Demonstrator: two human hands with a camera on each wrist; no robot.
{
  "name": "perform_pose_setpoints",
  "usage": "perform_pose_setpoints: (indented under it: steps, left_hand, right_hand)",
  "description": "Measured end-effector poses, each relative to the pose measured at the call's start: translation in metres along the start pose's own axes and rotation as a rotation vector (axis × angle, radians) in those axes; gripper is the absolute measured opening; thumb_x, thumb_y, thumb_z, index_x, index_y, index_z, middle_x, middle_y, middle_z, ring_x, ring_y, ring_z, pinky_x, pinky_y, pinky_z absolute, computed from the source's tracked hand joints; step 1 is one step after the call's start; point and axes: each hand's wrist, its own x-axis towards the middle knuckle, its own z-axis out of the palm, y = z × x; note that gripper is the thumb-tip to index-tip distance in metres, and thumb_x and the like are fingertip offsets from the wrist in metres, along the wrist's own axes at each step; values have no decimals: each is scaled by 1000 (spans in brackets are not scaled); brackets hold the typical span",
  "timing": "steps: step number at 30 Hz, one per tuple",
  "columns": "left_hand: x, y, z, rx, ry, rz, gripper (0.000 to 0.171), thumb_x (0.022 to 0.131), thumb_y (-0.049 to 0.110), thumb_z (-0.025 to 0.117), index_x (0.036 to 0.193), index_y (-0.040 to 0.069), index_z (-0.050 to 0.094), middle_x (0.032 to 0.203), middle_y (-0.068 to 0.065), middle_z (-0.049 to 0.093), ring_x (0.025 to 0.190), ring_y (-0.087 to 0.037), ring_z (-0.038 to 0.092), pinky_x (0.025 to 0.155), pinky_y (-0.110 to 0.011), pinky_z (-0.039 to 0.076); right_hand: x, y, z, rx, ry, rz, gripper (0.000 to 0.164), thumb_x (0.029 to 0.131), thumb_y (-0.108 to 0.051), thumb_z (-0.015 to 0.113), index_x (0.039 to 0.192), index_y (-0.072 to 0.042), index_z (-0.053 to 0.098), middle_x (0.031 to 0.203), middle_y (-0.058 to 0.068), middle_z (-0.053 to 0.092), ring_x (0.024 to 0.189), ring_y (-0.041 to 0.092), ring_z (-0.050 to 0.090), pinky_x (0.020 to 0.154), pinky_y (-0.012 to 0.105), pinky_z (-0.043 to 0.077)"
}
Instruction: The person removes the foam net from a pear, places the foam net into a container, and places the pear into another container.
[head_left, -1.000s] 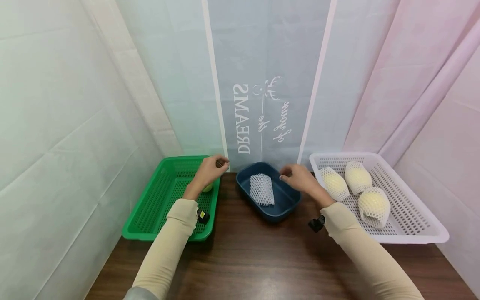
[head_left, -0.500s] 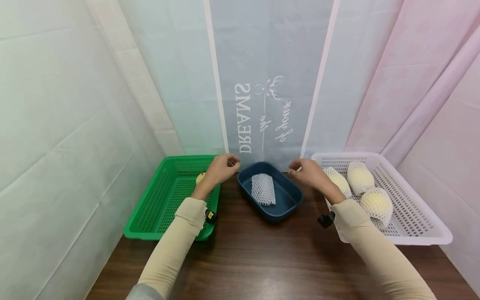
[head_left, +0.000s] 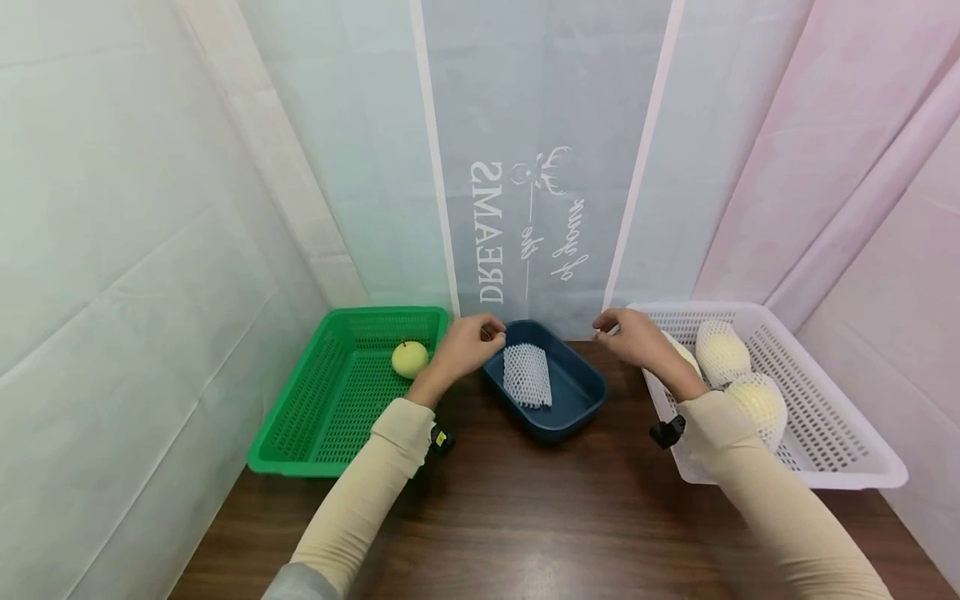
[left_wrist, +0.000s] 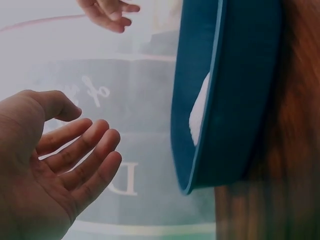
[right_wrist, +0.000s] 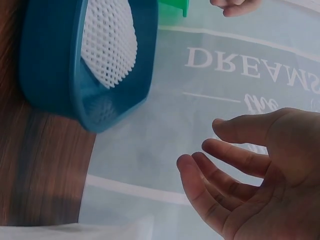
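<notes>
My left hand (head_left: 468,343) hovers at the left rim of the blue bin (head_left: 573,379); in the left wrist view its fingers are loosely bent with nothing between them. On the other side, my right hand (head_left: 632,337) hangs in the air between the bin and the white basket (head_left: 847,454). Its fingers (right_wrist: 200,192) are relaxed and hold nothing in the right wrist view. Inside the bin lies a white foam net sleeve (head_left: 527,377). One yellow-green pear (head_left: 410,359), bare and with a stem, sits in the green basket (head_left: 288,468) left of my left hand.
In the white basket are round pale-yellow fruits in foam nets, among them one fruit (head_left: 722,352) at the back; my right arm partly covers others. A brown wooden table (head_left: 525,517) bears everything. A printed curtain (head_left: 375,167) hangs behind.
My left hand has moved right, off the green basket toward the bin, uncovering the pear. My right hand has drawn away from the bin to the right.
</notes>
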Motion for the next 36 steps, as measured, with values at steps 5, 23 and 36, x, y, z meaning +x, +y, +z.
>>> perform_pose_setpoints:
  steps: [5, 23, 36]
  left_hand:
    - [0, 4, 14, -3, 8, 14, 22, 105, 21, 64, 120, 10, 75, 108, -5, 77, 96, -19, 71, 87, -37, 59]
    - [0, 33, 60, -84, -14, 36, 21, 106, 24, 65, 119, 12, 75, 106, 1, 75, 92, -9, 67, 81, -24, 57]
    - [-6, 50, 91, -173, -38, 14, 22, 106, 23, 66, 120, 8, 74, 104, 2, 74, 88, -3, 64, 79, -19, 55]
  right_hand:
    - [1, 7, -6, -11, 4, 21, 34, 106, -19, 61, 129, 6, 69, 122, 30, 71, 104, 44, 70, 86, 58, 56]
    - [0, 32, -23, -37, 51, 40, 34, 103, -17, 65, 125, 8, 70, 120, 32, 72, 106, 47, 71, 89, 60, 56]
    - [-5, 52, -32, -27, 56, 58, 37, 105, -18, 62, 129, 10, 67, 125, 35, 69, 111, 51, 69, 93, 64, 54]
